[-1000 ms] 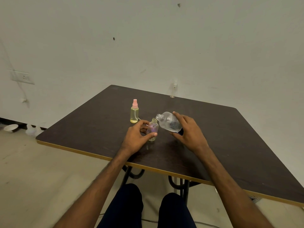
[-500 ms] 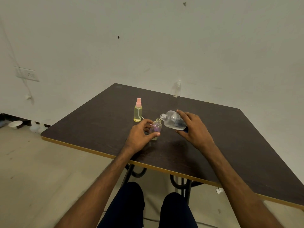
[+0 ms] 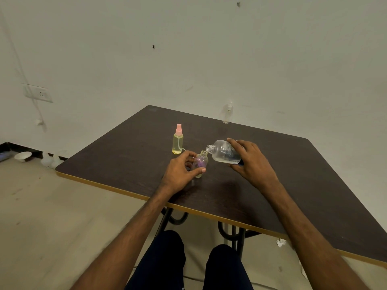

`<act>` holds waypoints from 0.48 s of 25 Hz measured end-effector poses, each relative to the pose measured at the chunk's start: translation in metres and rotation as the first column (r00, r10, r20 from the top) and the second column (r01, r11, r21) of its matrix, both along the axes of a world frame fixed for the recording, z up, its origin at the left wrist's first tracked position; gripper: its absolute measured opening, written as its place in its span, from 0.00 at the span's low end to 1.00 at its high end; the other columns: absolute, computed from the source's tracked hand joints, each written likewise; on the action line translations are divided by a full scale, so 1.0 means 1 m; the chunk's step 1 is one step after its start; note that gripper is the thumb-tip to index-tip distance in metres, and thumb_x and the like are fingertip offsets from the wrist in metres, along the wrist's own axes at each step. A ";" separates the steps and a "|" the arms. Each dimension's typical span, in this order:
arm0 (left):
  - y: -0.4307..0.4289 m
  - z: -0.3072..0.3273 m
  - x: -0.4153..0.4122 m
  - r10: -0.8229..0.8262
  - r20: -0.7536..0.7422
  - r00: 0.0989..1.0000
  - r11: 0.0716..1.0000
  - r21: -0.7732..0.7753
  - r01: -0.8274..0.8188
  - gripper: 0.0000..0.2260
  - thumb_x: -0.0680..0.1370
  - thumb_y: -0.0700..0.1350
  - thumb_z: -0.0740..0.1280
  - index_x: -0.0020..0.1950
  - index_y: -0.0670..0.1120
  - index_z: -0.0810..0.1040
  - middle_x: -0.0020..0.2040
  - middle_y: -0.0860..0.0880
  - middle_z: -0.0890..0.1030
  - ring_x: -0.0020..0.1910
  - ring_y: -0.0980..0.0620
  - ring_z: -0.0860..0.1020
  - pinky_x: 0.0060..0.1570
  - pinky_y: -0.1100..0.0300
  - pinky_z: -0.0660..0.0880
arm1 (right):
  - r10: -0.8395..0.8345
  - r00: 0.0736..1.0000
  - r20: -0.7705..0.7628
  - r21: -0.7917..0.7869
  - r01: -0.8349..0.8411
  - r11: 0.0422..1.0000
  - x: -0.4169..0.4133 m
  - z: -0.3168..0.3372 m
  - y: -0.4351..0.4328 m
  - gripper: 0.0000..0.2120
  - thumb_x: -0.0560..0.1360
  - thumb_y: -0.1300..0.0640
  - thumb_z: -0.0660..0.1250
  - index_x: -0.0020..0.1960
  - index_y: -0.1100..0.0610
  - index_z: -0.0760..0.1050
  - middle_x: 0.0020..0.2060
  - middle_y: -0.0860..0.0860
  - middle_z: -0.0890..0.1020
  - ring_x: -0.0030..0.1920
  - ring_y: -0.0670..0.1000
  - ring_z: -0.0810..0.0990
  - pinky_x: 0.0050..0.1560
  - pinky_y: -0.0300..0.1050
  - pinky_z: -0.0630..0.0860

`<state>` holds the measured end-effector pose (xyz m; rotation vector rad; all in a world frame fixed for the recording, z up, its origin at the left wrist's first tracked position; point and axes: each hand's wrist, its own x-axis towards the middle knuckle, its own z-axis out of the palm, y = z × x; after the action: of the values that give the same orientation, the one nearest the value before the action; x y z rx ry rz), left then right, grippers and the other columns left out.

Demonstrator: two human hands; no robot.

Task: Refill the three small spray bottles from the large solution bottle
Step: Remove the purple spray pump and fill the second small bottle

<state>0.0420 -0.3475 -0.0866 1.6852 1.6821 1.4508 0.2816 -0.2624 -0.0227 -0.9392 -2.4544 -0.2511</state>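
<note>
The large bottle (image 3: pixel 225 152) hangs above the middle of the dark table (image 3: pixel 303 185), tipped almost onto its side. Its open neck points left and sits just over the mouth of a small uncapped bottle. Clear liquid pools along its lower side; whether any is running out is too fine to tell.

At the far left, a socket (image 3: pixel 38 93) sits on the pale wall, and a white bowl (image 3: pixel 23 156) rests on the floor below it. On the table, a yellow spray bottle (image 3: pixel 178 142) with a pink top stands upright, just left of the hands and a little farther away.

Next comes the left hand (image 3: pixel 180 171). Its thumb and fingers curl round the small uncapped bottle (image 3: pixel 201 162) and hold it upright on the tabletop, with the thumb across the near side. This bottle shows a purple tint inside.

Farther back, at the far edge of the table against the wall, a clear spray bottle (image 3: pixel 227 113) stands upright, well apart from the rest.

To the right, the right hand (image 3: pixel 251 162) grips the large bottle round its body and base, with the forefinger laid along the top and the thumb underneath. A bit of blue shows at the bottle's base by the palm (what it is cannot be made out).

Both forearms reach in from the near edge, above knees in dark trousers.
</note>
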 end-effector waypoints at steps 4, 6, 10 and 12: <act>0.000 0.001 0.001 -0.003 0.009 1.000 1.000 0.004 0.003 0.24 0.69 0.54 0.78 0.61 0.50 0.77 0.53 0.54 0.84 0.52 0.60 0.81 0.54 0.57 0.81 | 0.006 1.000 0.031 0.032 -0.007 0.999 0.001 0.004 0.002 0.36 0.73 0.53 0.74 0.77 0.54 0.62 0.66 0.58 0.73 0.65 0.59 0.71 0.59 0.54 0.76; 0.000 0.001 0.001 -0.003 0.007 1.000 1.000 0.002 0.003 0.24 0.69 0.54 0.78 0.61 0.50 0.77 0.54 0.54 0.83 0.52 0.60 0.81 0.55 0.57 0.81 | 0.002 0.999 0.044 0.035 -0.004 0.999 0.001 0.005 0.002 0.36 0.73 0.53 0.74 0.77 0.54 0.62 0.66 0.58 0.73 0.65 0.59 0.71 0.60 0.54 0.75; 0.000 0.000 0.001 0.000 0.006 1.000 1.000 -0.002 0.000 0.24 0.69 0.55 0.78 0.62 0.50 0.77 0.54 0.54 0.83 0.52 0.59 0.82 0.54 0.55 0.81 | 0.007 0.998 0.055 0.057 -0.010 0.998 0.000 0.009 0.002 0.36 0.73 0.54 0.74 0.76 0.55 0.63 0.65 0.59 0.74 0.64 0.59 0.72 0.59 0.54 0.76; 0.000 0.000 0.001 0.001 0.001 1.000 1.000 -0.006 -0.001 0.24 0.69 0.55 0.78 0.61 0.50 0.77 0.54 0.53 0.83 0.52 0.59 0.82 0.54 0.54 0.81 | 0.009 0.998 0.067 0.075 -0.014 0.997 0.000 0.011 0.002 0.36 0.72 0.54 0.75 0.76 0.55 0.64 0.65 0.59 0.75 0.64 0.60 0.73 0.58 0.54 0.76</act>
<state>0.0427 -0.3475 -0.0868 1.6800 1.6855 1.4459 0.2820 -0.2606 -0.0117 -0.8979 -2.4917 -0.3739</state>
